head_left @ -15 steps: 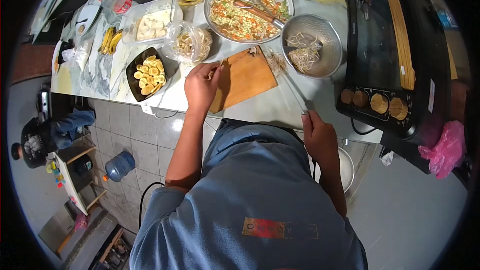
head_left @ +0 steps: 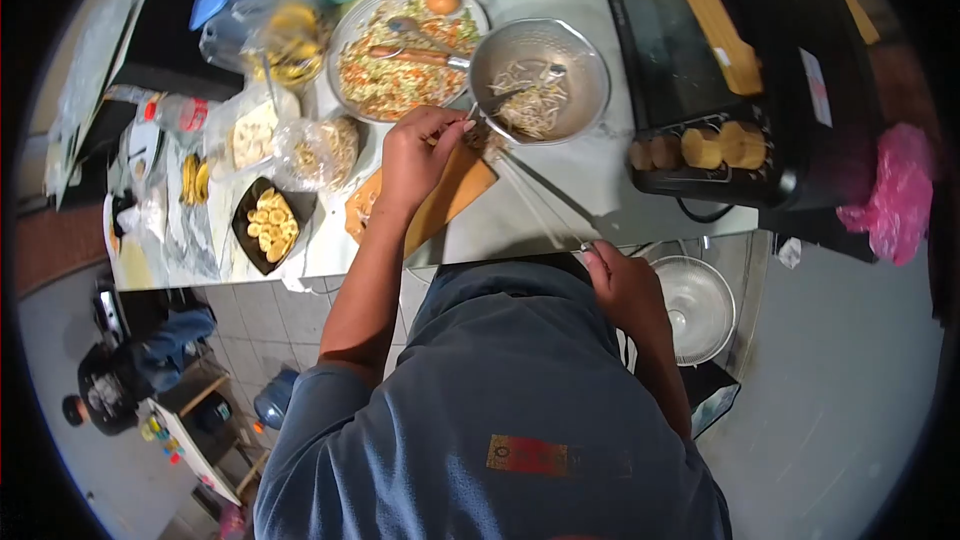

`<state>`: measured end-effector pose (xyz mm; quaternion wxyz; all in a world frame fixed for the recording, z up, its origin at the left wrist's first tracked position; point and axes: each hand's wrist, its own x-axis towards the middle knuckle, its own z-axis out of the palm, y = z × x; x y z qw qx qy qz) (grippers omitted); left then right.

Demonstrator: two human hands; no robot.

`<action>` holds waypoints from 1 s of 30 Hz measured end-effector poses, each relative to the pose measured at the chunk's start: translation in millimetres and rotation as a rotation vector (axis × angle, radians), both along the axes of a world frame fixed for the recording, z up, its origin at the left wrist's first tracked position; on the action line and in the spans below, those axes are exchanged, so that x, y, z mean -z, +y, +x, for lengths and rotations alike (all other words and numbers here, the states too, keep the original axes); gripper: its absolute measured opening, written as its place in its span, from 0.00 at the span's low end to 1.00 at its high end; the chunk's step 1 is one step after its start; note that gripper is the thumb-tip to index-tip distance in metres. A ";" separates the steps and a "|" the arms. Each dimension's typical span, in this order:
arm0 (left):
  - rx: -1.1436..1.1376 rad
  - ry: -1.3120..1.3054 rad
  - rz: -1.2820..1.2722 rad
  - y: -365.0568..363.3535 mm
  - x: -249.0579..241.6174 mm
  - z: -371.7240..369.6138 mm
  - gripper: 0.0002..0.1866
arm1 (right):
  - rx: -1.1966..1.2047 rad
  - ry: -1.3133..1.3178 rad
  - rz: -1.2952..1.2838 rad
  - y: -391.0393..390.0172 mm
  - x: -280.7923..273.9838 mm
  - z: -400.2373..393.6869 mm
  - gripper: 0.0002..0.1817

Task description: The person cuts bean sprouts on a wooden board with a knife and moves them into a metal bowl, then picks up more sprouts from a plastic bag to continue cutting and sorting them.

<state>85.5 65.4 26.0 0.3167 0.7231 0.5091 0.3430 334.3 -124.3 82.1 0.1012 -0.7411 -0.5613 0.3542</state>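
Note:
My left hand (head_left: 418, 158) is closed in a pinch above the wooden cutting board (head_left: 452, 202), fingertips near the metal bowl's rim. What it pinches is too small to make out. My right hand (head_left: 625, 285) grips a knife (head_left: 545, 208) by its end. Its long thin blade is blurred and points at a small pile of scraps (head_left: 487, 143) between board and bowl. Bean sprouts (head_left: 535, 108) and a dark utensil lie in the metal bowl (head_left: 592, 70). Small pale pieces (head_left: 364, 206) rest on the board's left part.
Behind stands a tray (head_left: 335, 70) of chopped vegetables with an egg (head_left: 442, 2). To the left are a bag of sprouts (head_left: 318, 152), a dark dish of banana slices (head_left: 268, 225) and a tofu container (head_left: 252, 135). An oven (head_left: 700, 145) bounds the right. Another person (head_left: 115, 380) is far left.
The view has shifted, so the counter appears turned. My left hand has moved from the board's left side toward the bowl. The knife stays in my right hand, its blade now slanting further left.

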 end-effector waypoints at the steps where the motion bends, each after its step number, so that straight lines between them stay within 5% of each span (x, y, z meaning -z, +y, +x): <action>1: 0.025 0.001 -0.008 3.9 -3.7 10.5 0.08 | 0.005 0.000 -0.019 -3.7 0.8 0.7 0.17; 11: 0.023 0.015 -0.101 11.8 -0.4 40.2 0.18 | 0.012 0.053 0.017 -10.7 -1.4 3.2 0.16; 13: -0.048 -0.362 -0.290 9.3 13.8 25.9 0.16 | 0.005 0.086 0.053 -8.0 3.6 3.8 0.15; 17: -0.201 -0.598 -0.402 -6.1 16.7 -5.9 0.11 | -0.065 0.120 0.087 2.7 9.3 5.2 0.14; 30: -0.511 -0.613 -0.392 -61.8 12.2 -70.8 0.12 | -0.253 0.089 -0.028 48.5 5.2 -5.4 0.15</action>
